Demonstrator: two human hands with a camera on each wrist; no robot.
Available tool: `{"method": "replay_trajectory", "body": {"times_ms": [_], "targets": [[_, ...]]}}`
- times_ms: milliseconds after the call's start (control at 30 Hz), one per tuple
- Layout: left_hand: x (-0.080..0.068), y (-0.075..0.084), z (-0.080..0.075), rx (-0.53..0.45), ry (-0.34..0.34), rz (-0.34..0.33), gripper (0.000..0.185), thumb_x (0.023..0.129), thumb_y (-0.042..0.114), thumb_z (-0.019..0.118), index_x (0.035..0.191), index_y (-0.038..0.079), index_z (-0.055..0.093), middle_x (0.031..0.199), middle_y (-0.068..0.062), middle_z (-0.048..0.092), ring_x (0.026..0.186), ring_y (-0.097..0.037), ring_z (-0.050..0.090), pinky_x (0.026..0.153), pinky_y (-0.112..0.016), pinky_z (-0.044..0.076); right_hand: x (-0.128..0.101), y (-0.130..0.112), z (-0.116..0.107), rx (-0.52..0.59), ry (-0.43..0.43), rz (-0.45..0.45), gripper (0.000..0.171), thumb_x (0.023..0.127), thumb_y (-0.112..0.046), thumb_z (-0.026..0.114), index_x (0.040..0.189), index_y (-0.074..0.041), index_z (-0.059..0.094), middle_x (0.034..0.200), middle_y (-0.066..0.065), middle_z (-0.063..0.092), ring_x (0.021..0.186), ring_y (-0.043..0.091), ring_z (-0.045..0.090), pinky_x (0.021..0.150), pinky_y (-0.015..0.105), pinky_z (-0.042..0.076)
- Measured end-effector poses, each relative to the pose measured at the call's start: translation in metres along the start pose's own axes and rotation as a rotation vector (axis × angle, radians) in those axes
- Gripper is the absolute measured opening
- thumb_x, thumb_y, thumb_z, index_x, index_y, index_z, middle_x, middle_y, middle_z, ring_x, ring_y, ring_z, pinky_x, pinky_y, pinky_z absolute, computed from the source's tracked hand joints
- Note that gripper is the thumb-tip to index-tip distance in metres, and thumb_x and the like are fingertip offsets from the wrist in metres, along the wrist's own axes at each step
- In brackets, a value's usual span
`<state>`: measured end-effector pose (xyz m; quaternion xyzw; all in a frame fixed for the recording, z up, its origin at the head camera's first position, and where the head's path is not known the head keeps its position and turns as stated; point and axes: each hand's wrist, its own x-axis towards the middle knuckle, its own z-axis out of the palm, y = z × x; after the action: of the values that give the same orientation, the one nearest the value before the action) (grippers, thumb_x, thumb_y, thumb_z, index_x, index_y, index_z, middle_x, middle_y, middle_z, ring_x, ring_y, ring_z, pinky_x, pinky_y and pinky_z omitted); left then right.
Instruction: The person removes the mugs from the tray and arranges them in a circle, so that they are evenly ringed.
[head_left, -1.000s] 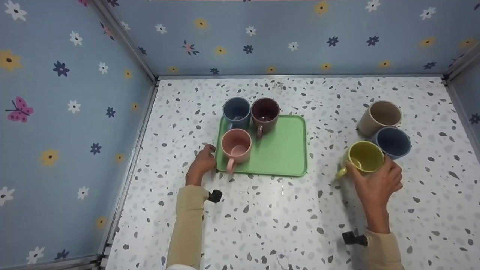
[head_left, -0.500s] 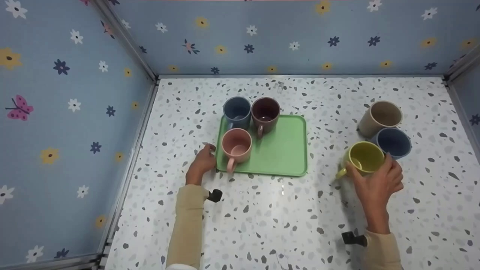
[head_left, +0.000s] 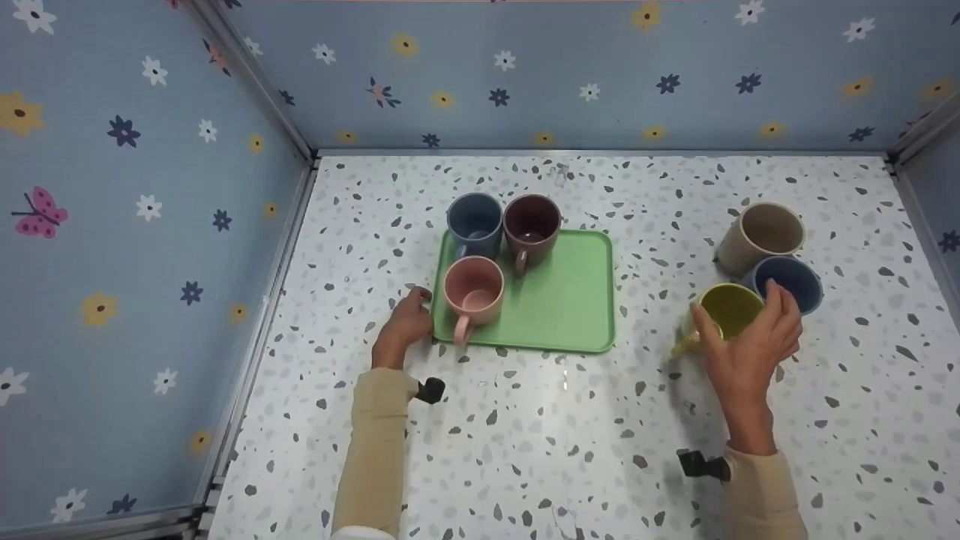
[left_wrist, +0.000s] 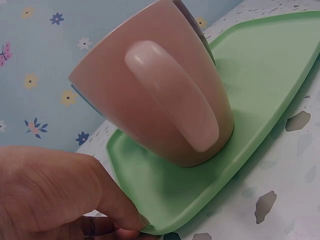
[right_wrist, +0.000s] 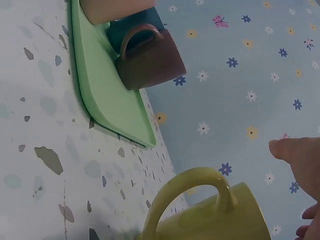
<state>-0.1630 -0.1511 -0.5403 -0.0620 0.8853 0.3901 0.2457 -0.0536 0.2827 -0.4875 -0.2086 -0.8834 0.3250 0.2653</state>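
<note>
My left hand (head_left: 407, 319) pinches the near left corner of a green tray (head_left: 562, 300), thumb at the rim and fingers curled below in the left wrist view. On the tray stand a pink mug (head_left: 474, 292), a blue-grey mug (head_left: 480, 238) and a dark maroon mug (head_left: 531, 236), all upright. My right hand (head_left: 752, 349) hovers over a yellow mug (head_left: 724, 304) on the table, thumb and fingers spread. In the right wrist view the thumb (right_wrist: 287, 150) is apart from this mug, whose handle points toward the tray.
Behind the yellow mug stand a dark blue mug (head_left: 799, 281) and a beige mug (head_left: 765, 229), close together at the right. The speckled white table (head_left: 525, 435) is bounded by flowered blue panels (head_left: 480, 97) at the back and sides.
My right hand has let go of the yellow mug and risen slightly, with its fingers shifting up past the rim. The left hand and the tray have stayed put.
</note>
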Motion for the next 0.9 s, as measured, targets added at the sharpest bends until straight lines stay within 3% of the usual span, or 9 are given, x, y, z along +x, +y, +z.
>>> {"method": "replay_trajectory", "body": {"times_ms": [233,467,700,900], "targets": [[0.000,0.001,0.000,0.024,0.007,-0.001,0.048,0.085,0.008,0.046,0.132,0.004,0.042,0.111,-0.019,0.056,0.101,-0.030,0.053,0.091,-0.043,0.042,0.002,-0.013,0.009,0.131,-0.013,-0.092,0.088,0.075,-0.033,0.080,0.144,-0.002,0.035,0.142,0.023,0.033,0.135,0.032,0.028,0.112,0.047,0.019],[-0.001,0.001,0.000,0.033,0.022,0.015,0.046,0.085,0.004,0.039,0.131,0.003,0.043,0.113,-0.021,0.056,0.099,-0.030,0.052,0.089,-0.043,0.042,0.004,-0.028,0.015,0.279,-0.090,-0.181,0.084,0.077,-0.022,0.079,0.144,0.000,0.033,0.141,0.019,0.035,0.133,0.027,0.031,0.113,0.041,0.023],[-0.001,0.001,0.000,0.023,0.022,0.005,0.046,0.084,0.006,0.047,0.130,0.004,0.044,0.106,-0.019,0.057,0.097,-0.030,0.054,0.089,-0.042,0.043,0.003,-0.043,0.024,0.328,-0.143,-0.265,0.076,0.079,-0.017,0.078,0.141,0.001,0.037,0.136,0.018,0.041,0.124,0.027,0.041,0.100,0.040,0.033],[-0.001,0.001,0.001,0.020,0.026,0.015,0.045,0.086,0.012,0.050,0.130,0.003,0.044,0.107,-0.020,0.058,0.098,-0.031,0.055,0.090,-0.043,0.043,0.000,-0.055,0.032,0.326,-0.197,-0.306,0.074,0.079,-0.019,0.077,0.139,0.001,0.038,0.135,0.018,0.043,0.124,0.026,0.042,0.101,0.040,0.034]]}}
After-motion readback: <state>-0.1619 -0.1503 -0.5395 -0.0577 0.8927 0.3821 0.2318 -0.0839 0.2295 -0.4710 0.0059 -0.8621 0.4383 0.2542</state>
